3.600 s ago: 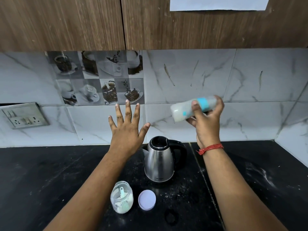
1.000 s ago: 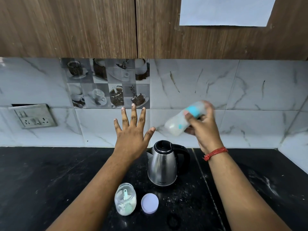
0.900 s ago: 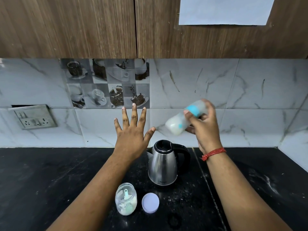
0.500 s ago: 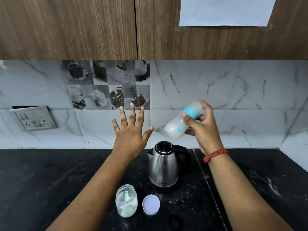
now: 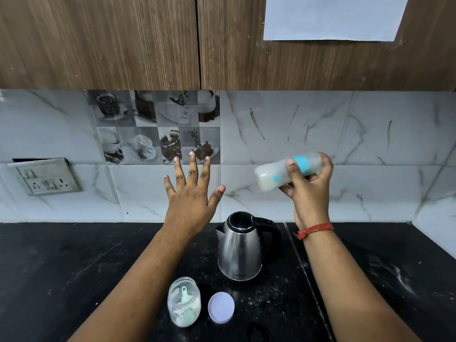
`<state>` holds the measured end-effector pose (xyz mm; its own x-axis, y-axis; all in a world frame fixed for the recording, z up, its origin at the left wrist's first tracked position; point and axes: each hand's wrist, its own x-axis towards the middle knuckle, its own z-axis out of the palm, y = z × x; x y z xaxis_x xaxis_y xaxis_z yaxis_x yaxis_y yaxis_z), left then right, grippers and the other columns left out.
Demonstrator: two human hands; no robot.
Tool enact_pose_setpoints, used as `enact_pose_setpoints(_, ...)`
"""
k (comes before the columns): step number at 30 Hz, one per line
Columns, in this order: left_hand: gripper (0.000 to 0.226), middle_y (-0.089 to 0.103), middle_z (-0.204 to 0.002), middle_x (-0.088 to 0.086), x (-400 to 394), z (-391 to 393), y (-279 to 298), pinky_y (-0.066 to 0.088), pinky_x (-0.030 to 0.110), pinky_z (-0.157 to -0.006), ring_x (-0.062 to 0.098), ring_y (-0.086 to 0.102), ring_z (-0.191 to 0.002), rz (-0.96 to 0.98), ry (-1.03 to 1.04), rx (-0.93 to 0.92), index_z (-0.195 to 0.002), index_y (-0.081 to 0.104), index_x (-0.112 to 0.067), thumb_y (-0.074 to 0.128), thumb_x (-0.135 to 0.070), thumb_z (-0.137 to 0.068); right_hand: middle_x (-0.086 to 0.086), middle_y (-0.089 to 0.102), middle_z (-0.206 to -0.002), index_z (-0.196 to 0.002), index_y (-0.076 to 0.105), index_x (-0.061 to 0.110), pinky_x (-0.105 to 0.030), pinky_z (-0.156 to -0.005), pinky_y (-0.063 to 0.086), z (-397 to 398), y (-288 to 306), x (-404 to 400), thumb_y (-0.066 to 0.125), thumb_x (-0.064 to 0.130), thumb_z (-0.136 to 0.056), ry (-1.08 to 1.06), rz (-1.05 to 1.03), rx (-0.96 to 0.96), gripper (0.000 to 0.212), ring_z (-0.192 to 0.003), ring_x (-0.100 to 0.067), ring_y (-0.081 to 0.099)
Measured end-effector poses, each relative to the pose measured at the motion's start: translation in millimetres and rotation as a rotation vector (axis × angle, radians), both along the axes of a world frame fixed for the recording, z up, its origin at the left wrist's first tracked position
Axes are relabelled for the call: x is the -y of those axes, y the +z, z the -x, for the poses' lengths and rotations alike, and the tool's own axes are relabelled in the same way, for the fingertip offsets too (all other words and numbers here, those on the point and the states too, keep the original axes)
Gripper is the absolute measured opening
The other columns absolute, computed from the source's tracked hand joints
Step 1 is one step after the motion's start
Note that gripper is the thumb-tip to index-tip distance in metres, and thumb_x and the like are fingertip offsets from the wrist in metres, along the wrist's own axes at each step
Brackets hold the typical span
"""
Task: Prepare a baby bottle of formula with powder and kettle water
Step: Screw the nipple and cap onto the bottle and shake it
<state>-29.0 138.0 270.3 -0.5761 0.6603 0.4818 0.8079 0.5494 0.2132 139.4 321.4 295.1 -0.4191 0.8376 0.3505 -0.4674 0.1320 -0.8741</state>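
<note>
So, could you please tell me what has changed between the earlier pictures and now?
The right hand kept its grip on the bottle and swung it: from near level, the milky end dipped down towards the kettle, and now it is back near level. Nothing was taken up or let go. The left hand stays open and raised; kettle, jar and lid have not moved.

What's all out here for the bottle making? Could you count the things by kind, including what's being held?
Baby bottle, held in the right hand: 1
Kettle: 1
Powder jar, scoop inside: 1
Loose lid: 1
Total: 4
</note>
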Motion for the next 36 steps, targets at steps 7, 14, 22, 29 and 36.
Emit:
enact_pose_setpoints(7,0.079,-0.035,-0.166,-0.001,-4.1,0.8,4.7,-0.007,0.065,-0.123,0.032,-0.034,-0.152,-0.001,0.009,-0.010,-0.159,-0.022,-0.038,-0.002,-0.076,-0.093,-0.014,0.063,-0.123,-0.133,0.046,0.043,-0.044,-0.071,0.063,-0.3,-1.2,1.0,0.085,0.035,-0.075,-0.017,-0.018,0.024,0.070,-0.097,-0.016,0.074)
enact_pose_setpoints(14,0.081,-0.034,-0.166,-0.001,-4.4,5.0,8.6,-0.007,0.066,-0.123,0.032,-0.034,-0.152,-0.020,0.021,0.002,-0.159,-0.021,-0.038,-0.005,-0.077,-0.090,-0.009,0.064,-0.121,-0.135,0.045,0.045,-0.043,-0.071,0.063,-0.2,-0.2,-0.6,0.085,0.045,-0.068,0.037,-0.081,0.098,0.077,-0.099,-0.017,0.074)
enact_pose_setpoints(22,0.078,-0.034,-0.167,-0.001,-8.5,4.5,5.9,-0.008,0.065,-0.123,0.031,-0.036,-0.151,-0.012,0.006,-0.020,-0.157,-0.025,-0.040,-0.005,-0.078,-0.091,-0.007,0.062,-0.123,-0.136,0.043,0.047,-0.042,-0.073,0.063,5.1,-3.6,-1.5,0.085,0.044,-0.071,0.076,-0.106,0.134,0.077,-0.100,-0.014,0.073)
enact_pose_setpoints(29,0.077,-0.034,-0.167,-0.002,-10.9,5.0,6.3,-0.008,0.065,-0.123,0.030,-0.036,-0.151,-0.017,-0.002,-0.026,-0.155,-0.027,-0.042,-0.006,-0.079,-0.091,-0.007,0.063,-0.120,-0.136,0.043,0.048,-0.042,-0.072,0.063,4.5,-4.1,-1.7,0.087,0.043,-0.073,0.059,-0.126,0.133,0.077,-0.102,-0.019,0.073)
enact_pose_setpoints(36,0.078,-0.036,-0.166,-0.003,-12.4,4.7,4.5,-0.008,0.065,-0.123,0.030,-0.036,-0.151,-0.011,-0.002,-0.023,-0.156,-0.027,-0.042,-0.005,-0.078,-0.091,-0.006,0.062,-0.122,-0.134,0.045,0.048,-0.041,-0.071,0.063,5.4,-0.7,-2.8,0.085,0.046,-0.070,0.056,-0.117,0.110,0.076,-0.099,-0.014,0.074)
